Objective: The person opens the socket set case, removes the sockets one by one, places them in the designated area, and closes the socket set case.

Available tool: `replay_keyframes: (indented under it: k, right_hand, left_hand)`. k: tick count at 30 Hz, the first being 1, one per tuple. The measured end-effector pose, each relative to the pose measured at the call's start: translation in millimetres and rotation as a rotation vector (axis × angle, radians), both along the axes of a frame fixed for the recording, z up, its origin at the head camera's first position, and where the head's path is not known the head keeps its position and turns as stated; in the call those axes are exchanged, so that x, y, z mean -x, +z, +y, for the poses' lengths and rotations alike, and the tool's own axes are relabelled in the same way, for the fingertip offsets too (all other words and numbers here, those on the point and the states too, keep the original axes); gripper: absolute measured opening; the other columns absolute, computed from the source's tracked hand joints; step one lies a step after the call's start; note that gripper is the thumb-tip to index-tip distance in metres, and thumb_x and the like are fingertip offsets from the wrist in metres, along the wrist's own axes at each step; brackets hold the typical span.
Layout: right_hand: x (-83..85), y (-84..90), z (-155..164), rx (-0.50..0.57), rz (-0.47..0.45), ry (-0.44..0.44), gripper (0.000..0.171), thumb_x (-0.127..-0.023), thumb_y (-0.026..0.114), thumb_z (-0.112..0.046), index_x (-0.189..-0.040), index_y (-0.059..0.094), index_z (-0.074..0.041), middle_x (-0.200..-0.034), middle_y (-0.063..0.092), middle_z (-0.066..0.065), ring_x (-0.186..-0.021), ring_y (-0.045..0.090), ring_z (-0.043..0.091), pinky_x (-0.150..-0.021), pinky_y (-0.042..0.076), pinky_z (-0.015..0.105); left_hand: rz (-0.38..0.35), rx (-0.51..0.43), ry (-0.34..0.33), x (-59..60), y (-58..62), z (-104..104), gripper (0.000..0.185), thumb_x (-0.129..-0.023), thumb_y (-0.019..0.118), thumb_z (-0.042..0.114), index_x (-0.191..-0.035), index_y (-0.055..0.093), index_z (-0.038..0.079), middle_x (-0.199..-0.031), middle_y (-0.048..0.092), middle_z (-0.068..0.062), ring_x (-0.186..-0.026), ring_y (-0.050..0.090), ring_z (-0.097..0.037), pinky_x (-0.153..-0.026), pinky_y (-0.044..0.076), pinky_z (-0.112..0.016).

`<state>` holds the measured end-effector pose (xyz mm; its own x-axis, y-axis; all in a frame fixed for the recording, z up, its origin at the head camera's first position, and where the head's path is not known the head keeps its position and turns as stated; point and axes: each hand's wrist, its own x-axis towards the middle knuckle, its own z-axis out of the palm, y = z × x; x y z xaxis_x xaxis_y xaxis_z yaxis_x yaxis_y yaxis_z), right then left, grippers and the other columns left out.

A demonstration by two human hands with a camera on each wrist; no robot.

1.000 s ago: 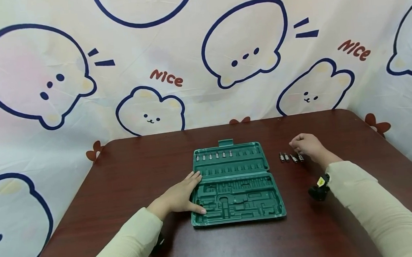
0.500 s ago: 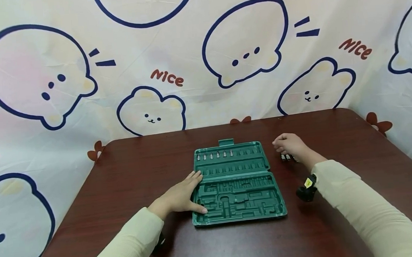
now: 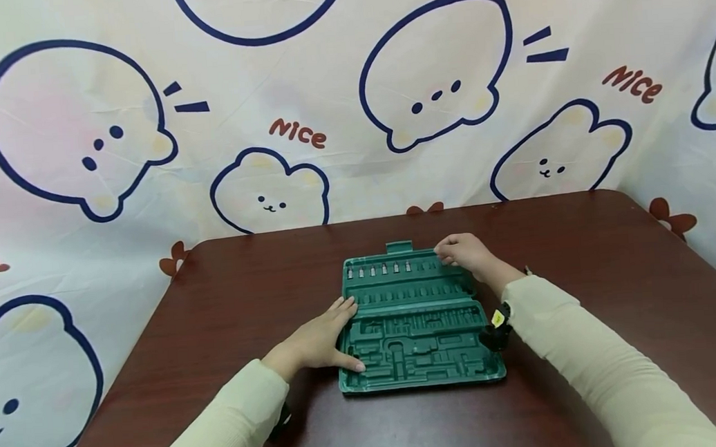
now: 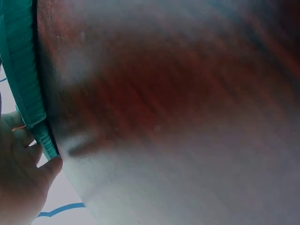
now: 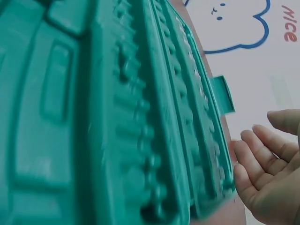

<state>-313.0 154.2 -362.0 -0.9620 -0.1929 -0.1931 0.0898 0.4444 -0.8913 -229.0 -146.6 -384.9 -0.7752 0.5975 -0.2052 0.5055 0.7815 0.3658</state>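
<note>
We rest our left hand [image 3: 318, 340], fingers spread, on the left edge of the open green plastic case [image 3: 424, 385], whose sideways far row of small silver metal bits [image 3: 384, 269] lies left of our nearer right hand [image 3: 467, 254], fingers bent, any hold hidden from us.

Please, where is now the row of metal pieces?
In the head view, the row of metal pieces sits near the far edge of the green case, toward the left, beyond the left hand.
</note>
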Motion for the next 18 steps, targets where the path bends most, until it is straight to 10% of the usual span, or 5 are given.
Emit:
replay_keyframes:
  k: [18]
  right_hand:
    - [23.5, -21.4, -43, -0.128, 0.042, 0.072, 0.027, -0.09, 0.047, -0.016, -0.107, 0.059, 0.0, -0.113, 0.05, 0.015, -0.092, 0.047, 0.025, -0.073, 0.04, 0.036]
  left_hand:
    - [0.044, 0.006, -0.017, -1.3, -1.6, -1, 0.104, -0.062, 0.057, 0.066, -0.138, 0.02, 0.006, -0.143, 0.011, -0.006, -0.13, 0.004, -0.022, -0.094, 0.028, -0.042]
